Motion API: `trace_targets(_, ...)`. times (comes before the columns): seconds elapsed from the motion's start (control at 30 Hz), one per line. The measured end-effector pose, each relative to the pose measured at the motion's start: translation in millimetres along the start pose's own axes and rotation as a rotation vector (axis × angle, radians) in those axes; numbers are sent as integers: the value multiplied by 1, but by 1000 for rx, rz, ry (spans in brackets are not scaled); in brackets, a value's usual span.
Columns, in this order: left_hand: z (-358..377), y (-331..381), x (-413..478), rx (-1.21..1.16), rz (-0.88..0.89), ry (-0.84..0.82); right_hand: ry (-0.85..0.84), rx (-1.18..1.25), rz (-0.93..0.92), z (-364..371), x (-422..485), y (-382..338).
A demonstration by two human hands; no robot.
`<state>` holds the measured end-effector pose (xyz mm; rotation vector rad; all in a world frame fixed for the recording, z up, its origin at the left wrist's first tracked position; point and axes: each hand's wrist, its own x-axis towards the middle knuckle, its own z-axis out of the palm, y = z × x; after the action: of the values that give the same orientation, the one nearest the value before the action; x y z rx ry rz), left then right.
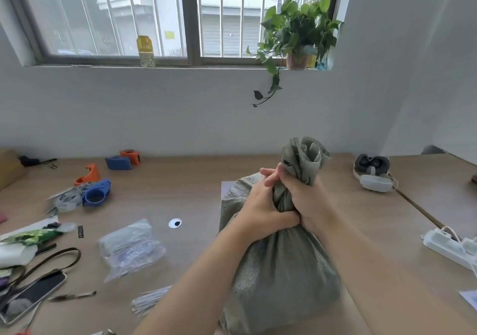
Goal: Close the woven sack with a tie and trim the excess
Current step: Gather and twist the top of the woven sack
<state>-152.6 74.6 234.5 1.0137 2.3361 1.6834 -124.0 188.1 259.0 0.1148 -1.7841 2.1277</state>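
A grey-green woven sack (281,270) stands full on the wooden table, its mouth gathered into a twisted neck (304,156) that sticks up. My left hand (260,205) grips the neck from the left. My right hand (307,200) clasps it from the right, so both hands wrap the same bunched spot. A bundle of pale ties (149,302) lies on the table below my left forearm. No tie is visible around the neck.
Blue and orange tape dispensers (96,192) lie at back left. A clear plastic bag (131,248), a phone (31,296) and straps lie at left. A headset (373,172) and a white power strip (449,248) lie at right. Table seam runs along right.
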Motion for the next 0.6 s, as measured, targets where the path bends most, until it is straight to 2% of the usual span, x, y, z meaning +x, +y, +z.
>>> trace_targets(0.13,-6,-9,-4,-89,-33,96,16,108,-10,5,3,5)
trace_targets(0.3,-14,-10,-1,-225,25,36,61,57,36,10,11,6)
trace_targets(0.43,-26,-8,-6,-194,-1,13,21,-12,20,9,16,14)
trace_targets(0.5,-38,-11,-7,-132,-21,94,-15,-3,-1,7,21,15)
trace_targets(0.6,-60,-32,-14,-46,-102,371,-27,-41,-42,3,29,16)
